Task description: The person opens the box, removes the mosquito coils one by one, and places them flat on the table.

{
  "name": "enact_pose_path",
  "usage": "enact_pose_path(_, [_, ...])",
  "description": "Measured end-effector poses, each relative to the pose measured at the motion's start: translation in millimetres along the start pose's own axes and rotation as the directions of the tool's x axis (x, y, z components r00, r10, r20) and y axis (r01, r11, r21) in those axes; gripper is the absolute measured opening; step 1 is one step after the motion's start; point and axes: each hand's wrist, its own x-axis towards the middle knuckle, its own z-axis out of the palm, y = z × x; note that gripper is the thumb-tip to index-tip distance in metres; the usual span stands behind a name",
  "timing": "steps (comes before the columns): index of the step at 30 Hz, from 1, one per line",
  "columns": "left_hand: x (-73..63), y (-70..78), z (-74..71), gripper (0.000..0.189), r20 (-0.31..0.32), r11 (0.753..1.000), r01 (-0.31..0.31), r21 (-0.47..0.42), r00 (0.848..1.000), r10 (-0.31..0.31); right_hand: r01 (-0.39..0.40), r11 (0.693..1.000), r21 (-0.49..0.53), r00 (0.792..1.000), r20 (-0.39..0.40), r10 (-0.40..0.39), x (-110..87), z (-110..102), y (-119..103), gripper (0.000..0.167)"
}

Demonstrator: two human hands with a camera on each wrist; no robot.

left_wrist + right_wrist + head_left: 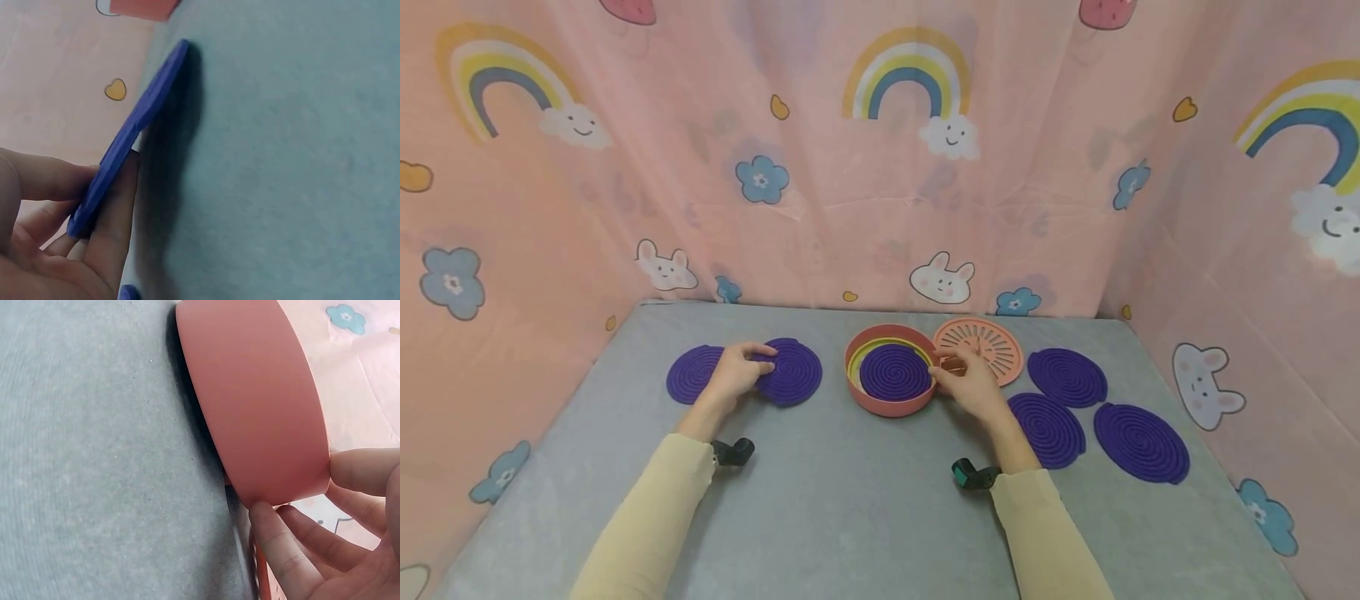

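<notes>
My left hand [739, 368] pinches a purple spiral mosquito coil [795, 375] by its near-left edge, thumb on one face and fingers on the other. In the left wrist view this coil [134, 128] is tilted, with its shadow on the cloth. To its left another purple coil [688, 375] lies partly hidden behind the hand. My right hand [972, 385] holds the side of a round pink box [891, 408], thumb at the rim and fingertips against the wall [262, 406]. Inside the box, a purple coil [895, 373] lies within a yellow inner edge [853, 360].
A slotted orange-pink lid [1000, 350] lies behind my right hand, beside the box. Three purple coils [1067, 377] lie flat to the right, one partly behind the right forearm. The grey cloth table [850, 517] meets a patterned pink curtain [820, 250] at the back and sides.
</notes>
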Motion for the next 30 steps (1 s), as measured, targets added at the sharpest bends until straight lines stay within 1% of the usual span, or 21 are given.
enact_pose_path(3, [1.5, -4.2, -0.2, 0.035, 0.012, 1.0, 0.026, 0.001, 1.0, -0.026, -0.005, 1.0, 0.0, 1.0, -0.003, 0.005, -0.2, 0, 0, 0.04])
enact_pose_path(5, [1.3, -6.2, -1.2, 0.038, 0.018, 0.999, 0.036, 0.024, 0.999, -0.036, -0.003, 1.0, -0.005, 1.0, -0.004, 0.003, -0.3, 0, 0, 0.04])
enact_pose_path(9, [0.6, -5.1, -3.5, 0.046, 0.009, 0.993, 0.034, 0.111, 0.999, -0.035, 0.001, 1.0, -0.008, 1.0, -0.004, -0.001, -0.8, 1, 0, 0.04])
enact_pose_path(11, [0.2, -2.6, -3.4, 0.048, -0.005, 0.985, 0.014, 0.17, 1.0, -0.014, 0.002, 1.0, -0.005, 1.0, -0.004, -0.002, -0.8, 1, 0, 0.04])
enact_pose_path(13, [0.5, 0.3, -2.6, 0.049, -0.014, 0.967, -0.022, 0.254, 1.0, 0.026, 0.004, 1.0, -0.003, 1.0, -0.006, -0.004, -0.8, 1, 0, 0.04])
enact_pose_path(15, [1.5, 2.5, -2.1, 0.049, -0.018, 0.942, -0.053, 0.33, 0.998, 0.062, 0.007, 1.0, -0.006, 1.0, -0.006, -0.007, -0.6, 1, 0, 0.04])
enact_pose_path(18, [4.3, 4.8, -1.3, 0.048, -0.019, 0.906, -0.088, 0.414, 0.994, 0.106, 0.01, 1.0, -0.01, 1.0, -0.009, -0.01, -0.6, 0, 0, 0.039])
enact_pose_path(21, [6.1, 6.9, -0.9, 0.048, -0.017, 0.885, -0.108, 0.453, 0.991, 0.13, 0.01, 1.0, -0.007, 1.0, -0.009, -0.01, -0.7, 0, 0, 0.039])
enact_pose_path(25, [6.7, 9.0, -0.5, 0.048, 0.004, 0.859, -0.145, 0.49, 0.986, 0.164, 0.007, 1.0, 0.001, 1.0, -0.008, -0.007, -0.9, 0, 0, 0.039])
enact_pose_path(30, [6.3, 11.4, 1.7, 0.046, 0.017, 0.835, -0.172, 0.523, 0.981, 0.192, 0.003, 1.0, -0.001, 1.0, -0.007, -0.003, -0.9, 0, 0, 0.04])
